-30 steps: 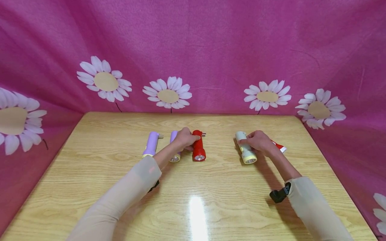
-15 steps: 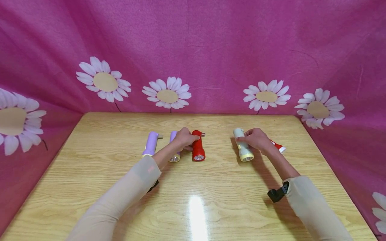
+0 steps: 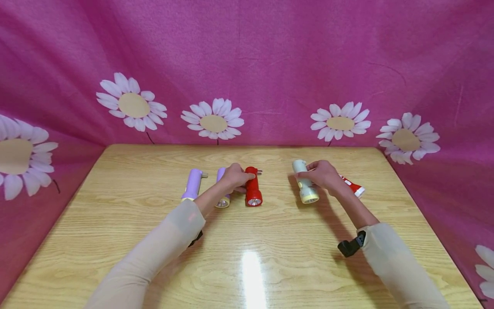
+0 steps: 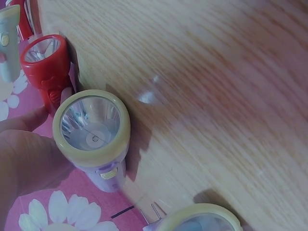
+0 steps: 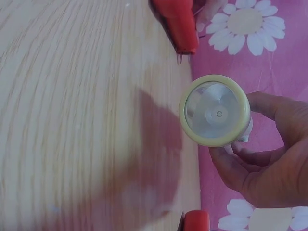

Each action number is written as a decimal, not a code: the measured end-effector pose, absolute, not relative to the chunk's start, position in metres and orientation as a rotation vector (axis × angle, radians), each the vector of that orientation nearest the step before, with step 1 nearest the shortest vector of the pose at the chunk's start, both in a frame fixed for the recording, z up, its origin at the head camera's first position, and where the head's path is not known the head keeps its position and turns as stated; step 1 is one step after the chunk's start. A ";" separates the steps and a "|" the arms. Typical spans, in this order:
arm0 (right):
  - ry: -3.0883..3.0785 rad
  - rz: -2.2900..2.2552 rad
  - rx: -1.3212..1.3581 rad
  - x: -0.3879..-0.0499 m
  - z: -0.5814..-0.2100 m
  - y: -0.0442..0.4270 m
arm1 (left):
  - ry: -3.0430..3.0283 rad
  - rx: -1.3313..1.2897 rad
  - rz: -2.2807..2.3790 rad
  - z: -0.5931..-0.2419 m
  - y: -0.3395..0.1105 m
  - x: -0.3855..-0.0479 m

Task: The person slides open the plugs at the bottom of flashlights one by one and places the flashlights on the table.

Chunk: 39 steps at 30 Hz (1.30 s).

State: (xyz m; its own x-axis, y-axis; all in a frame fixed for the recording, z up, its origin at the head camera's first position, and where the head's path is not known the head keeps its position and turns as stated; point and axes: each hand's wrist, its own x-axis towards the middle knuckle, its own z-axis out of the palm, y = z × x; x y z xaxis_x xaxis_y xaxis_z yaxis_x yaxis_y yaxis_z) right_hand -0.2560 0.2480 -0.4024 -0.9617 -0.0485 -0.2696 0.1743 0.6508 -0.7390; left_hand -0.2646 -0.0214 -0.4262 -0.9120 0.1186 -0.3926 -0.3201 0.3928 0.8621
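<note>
My left hand (image 3: 234, 177) holds the body of a red flashlight (image 3: 253, 189), which lies with its lens toward me. Under that wrist is a purple flashlight with a cream rim (image 3: 224, 201), partly covered by the hand; in the left wrist view its lens (image 4: 91, 127) is close beside the fingers. My right hand (image 3: 323, 175) grips a pale grey flashlight (image 3: 305, 182) between thumb and fingers. Its yellow-rimmed lens (image 5: 215, 113) faces the right wrist camera, and it appears slightly raised off the table.
A second purple flashlight (image 3: 194, 182) lies at the left, its plug prongs out to the side. Behind the right wrist a red flashlight with a white rim (image 3: 353, 186) is partly hidden. A pink flowered cloth (image 3: 278, 64) hangs behind the wooden table (image 3: 293, 253).
The right hand has carried the pale grey flashlight leftward and a little farther back, uncovering more of the red-and-white flashlight. The left hand stays on the red flashlight.
</note>
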 end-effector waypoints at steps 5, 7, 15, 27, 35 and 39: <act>2.583 -1.229 0.092 -0.256 -0.396 0.241 | 2.274 -0.178 1.533 -0.426 -0.021 -0.265; 2.577 -1.242 0.084 -0.256 -0.395 0.238 | 2.278 -0.180 1.533 -0.426 -0.021 -0.265; 2.566 -1.280 0.065 -0.257 -0.394 0.230 | 2.288 -0.173 1.527 -0.425 -0.022 -0.264; 2.581 -1.282 0.060 -0.258 -0.392 0.224 | 2.318 -0.174 1.522 -0.426 -0.023 -0.264; 2.576 -1.272 0.050 -0.256 -0.390 0.224 | 2.388 -0.163 1.449 -0.423 -0.024 -0.269; 2.566 -1.283 0.050 -0.255 -0.390 0.224 | 2.406 -0.161 1.469 -0.418 -0.025 -0.270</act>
